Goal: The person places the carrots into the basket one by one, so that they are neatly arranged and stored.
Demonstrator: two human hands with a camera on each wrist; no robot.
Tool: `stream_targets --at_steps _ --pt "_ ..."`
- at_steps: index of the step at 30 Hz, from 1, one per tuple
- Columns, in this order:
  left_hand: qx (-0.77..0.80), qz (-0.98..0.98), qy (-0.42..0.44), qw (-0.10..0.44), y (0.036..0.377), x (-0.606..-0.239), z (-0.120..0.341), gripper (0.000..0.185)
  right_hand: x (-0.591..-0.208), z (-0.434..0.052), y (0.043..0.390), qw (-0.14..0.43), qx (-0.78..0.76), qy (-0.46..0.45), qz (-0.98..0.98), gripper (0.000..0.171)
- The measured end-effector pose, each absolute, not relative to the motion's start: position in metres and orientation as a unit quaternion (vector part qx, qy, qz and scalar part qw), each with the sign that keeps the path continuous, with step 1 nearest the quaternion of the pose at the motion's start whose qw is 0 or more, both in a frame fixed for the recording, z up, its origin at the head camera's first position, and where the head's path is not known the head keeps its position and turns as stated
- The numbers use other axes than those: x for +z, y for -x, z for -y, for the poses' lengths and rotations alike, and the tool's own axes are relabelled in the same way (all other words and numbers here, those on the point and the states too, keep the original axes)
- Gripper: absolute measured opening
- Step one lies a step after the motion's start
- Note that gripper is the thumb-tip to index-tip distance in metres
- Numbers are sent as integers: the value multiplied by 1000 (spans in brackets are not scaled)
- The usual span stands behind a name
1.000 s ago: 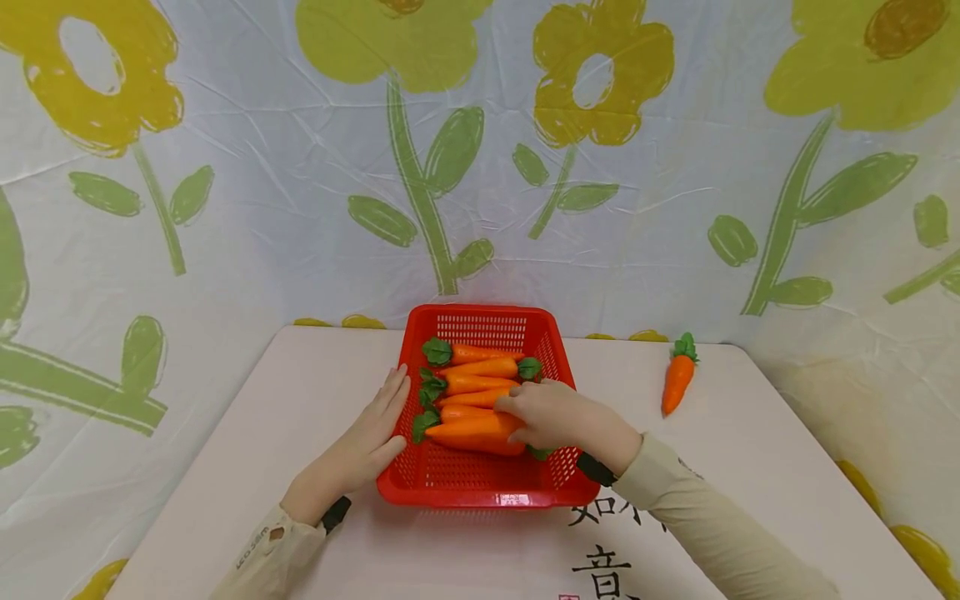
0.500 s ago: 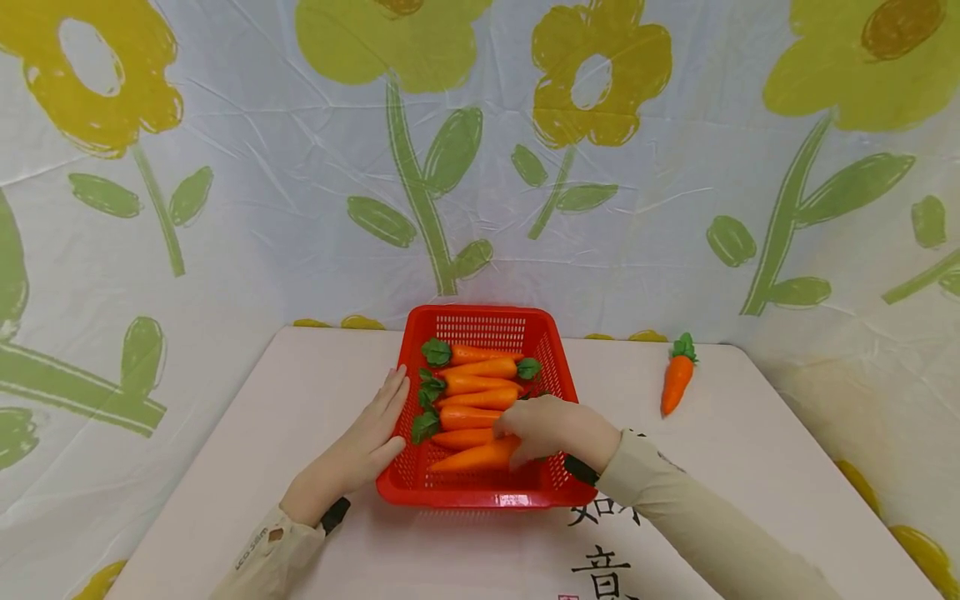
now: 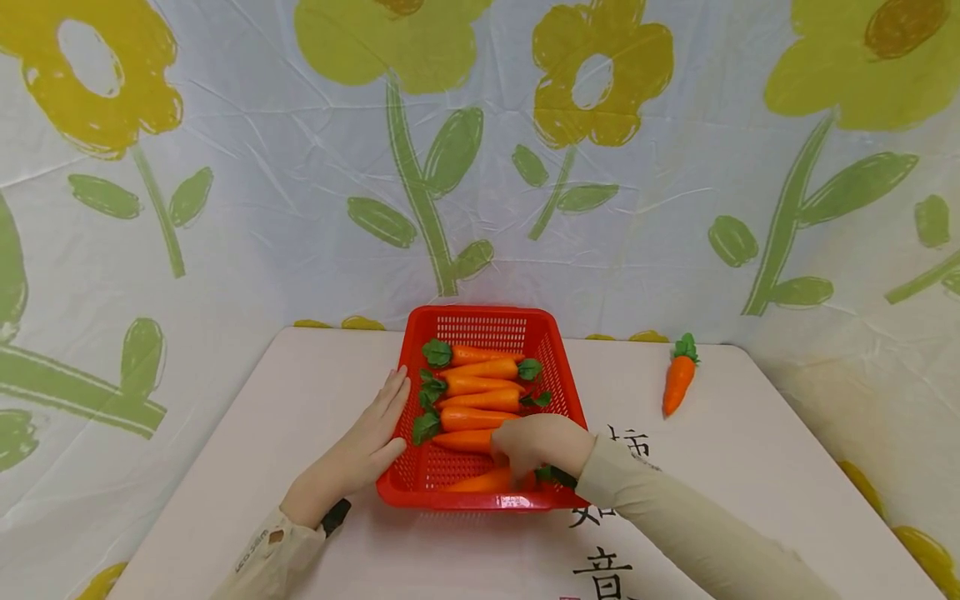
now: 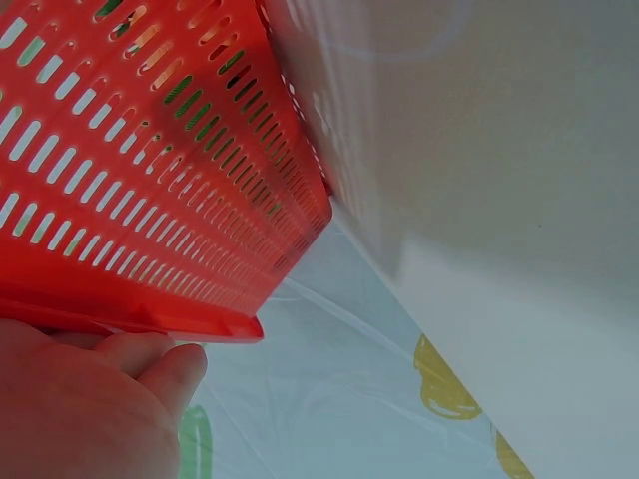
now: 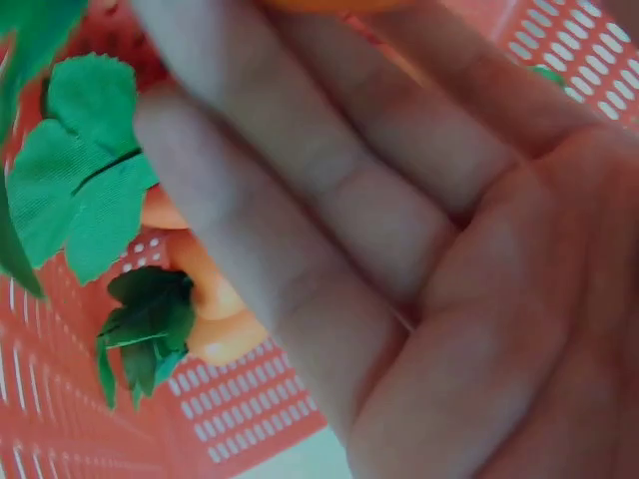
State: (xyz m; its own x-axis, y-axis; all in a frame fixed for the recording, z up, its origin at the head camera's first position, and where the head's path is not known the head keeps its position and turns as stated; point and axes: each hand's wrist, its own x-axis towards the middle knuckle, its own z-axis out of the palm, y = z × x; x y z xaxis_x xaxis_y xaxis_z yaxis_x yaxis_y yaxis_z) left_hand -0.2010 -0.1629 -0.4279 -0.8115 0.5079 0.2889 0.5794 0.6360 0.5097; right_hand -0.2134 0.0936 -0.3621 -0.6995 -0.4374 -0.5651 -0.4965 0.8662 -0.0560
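A red perforated basket (image 3: 480,499) holds several orange carrots with green leafy tops, laid crosswise in a column. My right hand (image 3: 543,442) is down in its near right part, thumb and fingers around the nearest carrot (image 3: 480,481). That carrot lies low by the front wall, its right end covered by the hand. In the right wrist view, long fingers reach past an orange edge at the top, beside green leaves (image 5: 85,170); the thumb is out of sight. My left hand (image 3: 371,433) rests flat against the basket's left side, fingertips at the rim, its fingers extended.
A single carrot (image 3: 678,383) lies on the pale table (image 3: 315,375), right of the basket. Black characters (image 3: 602,571) mark the tabletop near the front. A flower-printed cloth (image 3: 285,167) hangs behind and at both sides.
My right hand has moved toward me with the nearest carrot, from over the other carrots down to the front wall. More basket floor shows between them. The left hand stays put.
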Motion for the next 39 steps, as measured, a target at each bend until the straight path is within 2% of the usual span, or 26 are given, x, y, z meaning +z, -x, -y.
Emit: stream_targets --at_steps 6,20,27,39 --pt "-300 904 299 56 202 -429 163 72 -371 -94 216 302 56 253 -917 15" --pt "-301 904 299 56 201 -428 162 73 -374 -98 220 316 31 259 -912 17" --pt "-303 903 299 59 202 -429 163 73 -361 -110 223 291 -16 302 -908 17" --pt "-297 905 299 57 203 -429 162 73 -331 -146 224 255 -179 331 -891 26"
